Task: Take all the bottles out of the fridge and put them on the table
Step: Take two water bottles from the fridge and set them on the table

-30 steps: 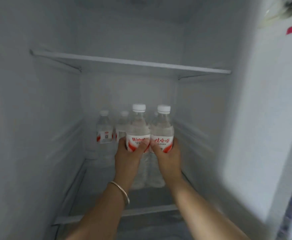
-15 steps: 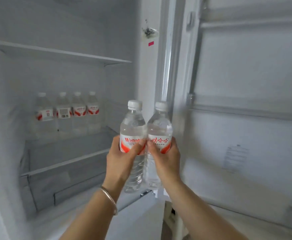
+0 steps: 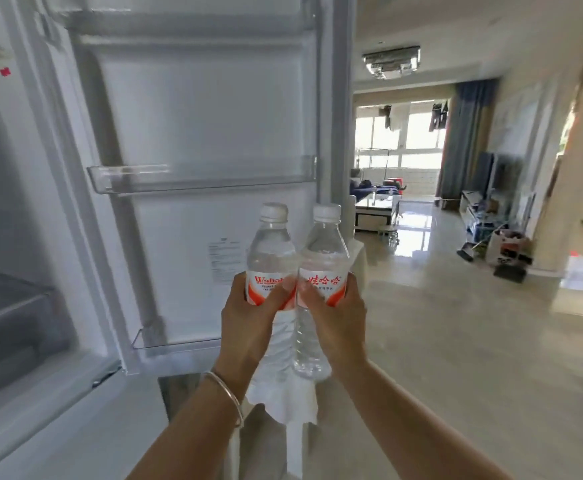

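I have two water bottles out of the fridge [image 3: 13, 237], one in each hand, and both are clear of the shelves, held upright in front of the open fridge door [image 3: 196, 133]. My left hand [image 3: 248, 327] is wrapped around the label of the left bottle [image 3: 269, 271], thumb across the front. My right hand [image 3: 338, 323] grips the right bottle [image 3: 321, 271] the same way, at the red and white label. The two bottles touch each other along their shoulders, and my thumbs nearly meet between them.

The risks as I judge them: the plastic may be cold and damp, so a grip at the label could slide if I loosen it while I turn. The bottles press together, and a knock against the door edge or its clear door bin [image 3: 196, 178] could twist one out of my fingers. The door stands wide open, so swinging round too tightly could catch my left elbow on it.

No table for setting them down is plainly in reach. Below my hands there is a white cloth [image 3: 283, 403] over something, but I cannot tell what it covers. To the right the polished floor [image 3: 456, 341] runs into a bright living room with a low coffee table [image 3: 376, 206] near the windows, blue curtains [image 3: 466, 140] and a ceiling lamp [image 3: 392, 60]. Clutter sits along the right wall, so I would keep to the middle of the floor.
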A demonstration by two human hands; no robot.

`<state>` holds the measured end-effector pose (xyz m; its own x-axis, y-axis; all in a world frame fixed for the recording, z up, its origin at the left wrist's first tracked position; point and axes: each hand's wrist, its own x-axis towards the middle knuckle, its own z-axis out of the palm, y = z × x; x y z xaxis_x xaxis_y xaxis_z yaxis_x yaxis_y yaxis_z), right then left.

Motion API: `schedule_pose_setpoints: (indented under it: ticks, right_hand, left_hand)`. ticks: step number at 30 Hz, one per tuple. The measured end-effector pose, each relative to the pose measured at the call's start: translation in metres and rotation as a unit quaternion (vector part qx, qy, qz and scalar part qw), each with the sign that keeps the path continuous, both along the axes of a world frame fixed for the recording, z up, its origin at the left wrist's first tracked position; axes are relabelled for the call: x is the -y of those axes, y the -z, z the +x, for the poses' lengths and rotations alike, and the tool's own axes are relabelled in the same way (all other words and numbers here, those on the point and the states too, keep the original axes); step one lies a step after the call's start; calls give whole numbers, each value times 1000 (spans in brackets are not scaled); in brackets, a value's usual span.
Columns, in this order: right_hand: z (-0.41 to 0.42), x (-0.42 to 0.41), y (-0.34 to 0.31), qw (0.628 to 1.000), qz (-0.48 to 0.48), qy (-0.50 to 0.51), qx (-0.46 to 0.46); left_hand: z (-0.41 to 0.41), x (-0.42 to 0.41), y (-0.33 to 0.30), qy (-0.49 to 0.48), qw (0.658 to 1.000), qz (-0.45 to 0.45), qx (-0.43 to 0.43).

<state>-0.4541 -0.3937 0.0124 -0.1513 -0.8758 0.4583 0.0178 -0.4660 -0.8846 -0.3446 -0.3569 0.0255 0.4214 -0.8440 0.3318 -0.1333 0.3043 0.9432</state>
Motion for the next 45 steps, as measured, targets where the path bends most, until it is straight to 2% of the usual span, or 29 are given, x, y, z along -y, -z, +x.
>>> schedule_pose_setpoints:
  ticks: [9,17,26,32,39,45]
  right_hand:
    - [-209,60,34,990,83,94,-64]
    - [-287,144,58,980,128,131,-84]
    - [-290,291,55,974,136,133,-122]
    - [-269,394,51,975,130,119,-135]
    - [-218,505,77,979,149,35,-134]
    - [-147,604,88,976,141,-82,-145]
  left_hand:
    - [-185,80,33,53,996,71,-7]
    - [-251,167,60,57,992,114,-12]
    - [-253,321,61,65,992,112,10]
    - [-238,411,63,54,992,107,-27]
    - [-195,493,93,-36,990,117,-67]
    - [-144,569,120,-166,972,134,-102]
